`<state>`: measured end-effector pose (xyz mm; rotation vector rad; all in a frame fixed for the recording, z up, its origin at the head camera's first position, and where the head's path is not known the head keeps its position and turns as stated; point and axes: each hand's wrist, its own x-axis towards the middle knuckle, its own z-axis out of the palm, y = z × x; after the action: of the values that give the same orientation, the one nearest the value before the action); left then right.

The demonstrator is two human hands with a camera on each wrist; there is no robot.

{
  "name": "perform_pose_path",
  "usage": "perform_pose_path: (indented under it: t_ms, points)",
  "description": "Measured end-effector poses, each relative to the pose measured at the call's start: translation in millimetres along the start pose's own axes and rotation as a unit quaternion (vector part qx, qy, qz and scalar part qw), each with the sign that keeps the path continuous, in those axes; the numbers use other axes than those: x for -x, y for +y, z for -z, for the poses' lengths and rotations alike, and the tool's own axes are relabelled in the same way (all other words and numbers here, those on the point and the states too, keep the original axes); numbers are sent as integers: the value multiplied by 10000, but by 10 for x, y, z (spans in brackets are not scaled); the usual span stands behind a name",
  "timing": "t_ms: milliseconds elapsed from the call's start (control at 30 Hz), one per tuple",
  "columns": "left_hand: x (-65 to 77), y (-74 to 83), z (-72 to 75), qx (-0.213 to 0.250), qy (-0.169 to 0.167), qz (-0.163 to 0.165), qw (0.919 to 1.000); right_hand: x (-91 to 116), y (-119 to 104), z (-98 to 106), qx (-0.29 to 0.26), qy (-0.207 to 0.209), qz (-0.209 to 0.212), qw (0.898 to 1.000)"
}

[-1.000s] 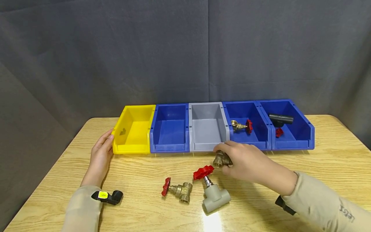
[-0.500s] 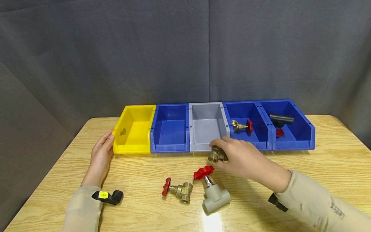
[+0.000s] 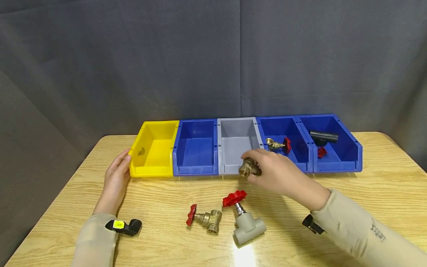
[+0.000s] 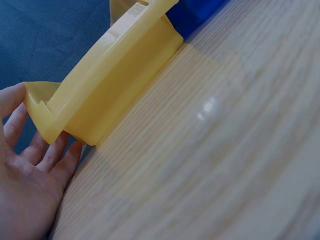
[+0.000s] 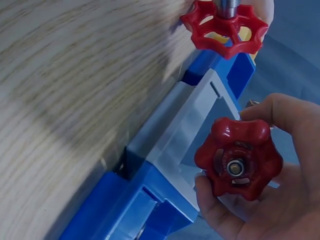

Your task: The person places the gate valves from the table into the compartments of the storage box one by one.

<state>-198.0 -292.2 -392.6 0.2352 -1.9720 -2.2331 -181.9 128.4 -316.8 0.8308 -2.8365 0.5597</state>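
In the head view my right hand grips a brass gate valve just above the front lip of the grey bin. The right wrist view shows the valve's red handwheel facing the camera, fingers and thumb around the valve behind it. My left hand rests against the left side of the yellow bin, its fingers fairly straight along the wall. On the table lie another brass gate valve with a red wheel and a grey plastic tee valve, also red-wheeled.
The bins stand in one row at the table's back. Right of the grey bin, a blue bin holds a brass valve. The far-right blue bin holds a black valve. Another blue bin sits beside the yellow one.
My right hand has carried the brass gate valve a little left and away from me, up to the grey bin's front. My left hand and the bins stay put.
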Motion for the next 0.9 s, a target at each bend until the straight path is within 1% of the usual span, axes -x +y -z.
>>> perform_pose_path:
  t_ms: [233,500,700,900]
  points:
    - [9,5,1,50,-52,-51,10000,-61,27,-22,-201,23,-86,9998]
    - [21,7,9,-18,-73,-30,10000,-165,67,-30,-180,143,-98,9997]
    - [25,0,9,-7,-105,-62,9999,-211,135,-28,-142,36,-285,9995]
    - [13,-6,9,63,-138,-146,9998,-271,168,-6,-136,-24,-359,9993]
